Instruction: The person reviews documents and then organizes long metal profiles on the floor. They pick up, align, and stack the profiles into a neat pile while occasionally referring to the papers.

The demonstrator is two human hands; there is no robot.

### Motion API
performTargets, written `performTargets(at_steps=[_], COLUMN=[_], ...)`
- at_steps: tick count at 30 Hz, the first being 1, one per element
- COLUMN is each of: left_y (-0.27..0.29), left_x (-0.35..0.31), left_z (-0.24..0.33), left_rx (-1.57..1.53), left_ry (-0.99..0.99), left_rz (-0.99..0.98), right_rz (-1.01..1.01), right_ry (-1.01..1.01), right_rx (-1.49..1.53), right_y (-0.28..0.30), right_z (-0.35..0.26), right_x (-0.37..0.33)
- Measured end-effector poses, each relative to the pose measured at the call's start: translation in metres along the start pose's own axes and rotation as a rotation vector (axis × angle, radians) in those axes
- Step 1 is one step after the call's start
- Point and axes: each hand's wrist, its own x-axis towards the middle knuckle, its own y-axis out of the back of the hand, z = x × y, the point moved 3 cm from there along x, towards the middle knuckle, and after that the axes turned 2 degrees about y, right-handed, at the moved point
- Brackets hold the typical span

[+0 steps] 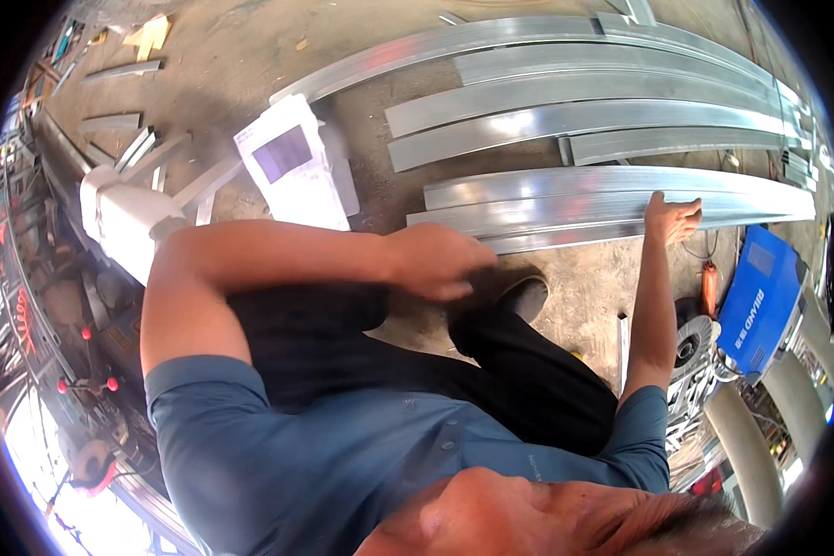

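OK, live: R hand [674, 221] is on the nearest silver metal strip [565, 221], which lies lengthwise on the floor [574, 283]; fingers bent at its near edge, but can't tell if gripping or just touching. L hand [440, 261] is blurry, fingers half-curled nr the strip's left end; can't tell if it holds anything. Risks, I'd say: a thin edge cutting bare skin if it slips, or the strip swinging into the dark shoe [528, 296] if only one end's steadied. More strips [528, 122] lie just beyond, prob. a snag that way. Blue machine [760, 295] & orange-handled tool [709, 287] crowd the R side; white box [301, 190] sits past the L forearm.
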Motion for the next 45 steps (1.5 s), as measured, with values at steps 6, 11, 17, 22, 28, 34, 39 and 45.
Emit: performTargets(at_steps=[6,11,17,22,28,34,39,45], left_y=[0.135,0.137,0.119,0.118,0.114,0.113,0.099,0.07], left_x=[-0.051,-0.102,-0.125,-0.122,-0.126,-0.113,-0.102,-0.095], left_z=[0.12,0.176,0.189,0.181,0.168,0.155,0.131,0.121], left_rx=[-0.031,-0.017,0.033,0.049,0.06,0.107,0.253,0.294], left_ry=[-0.396,-0.405,-0.403,-0.391,-0.409,-0.372,-0.26,-0.225], left_rz=[0.752,0.95,0.998,1.001,0.954,0.85,0.554,0.302], right_rz=[-0.196,-0.229,-0.202,-0.206,-0.242,-0.276,-0.287,-0.312], right_ry=[0.108,0.238,0.336,0.369,0.364,0.356,0.339,0.336], right_rx=[0.21,0.277,0.3,0.282,0.275,0.301,0.285,0.3], right_y=[-0.016,-0.033,-0.03,-0.036,-0.042,-0.041,-0.041,-0.039], right_z=[-0.069,-0.134,-0.184,-0.197,-0.201,-0.203,-0.201,-0.204], right_x=[0.02,0.01,0.0,-0.002,-0.006,-0.009,-0.007,-0.011])
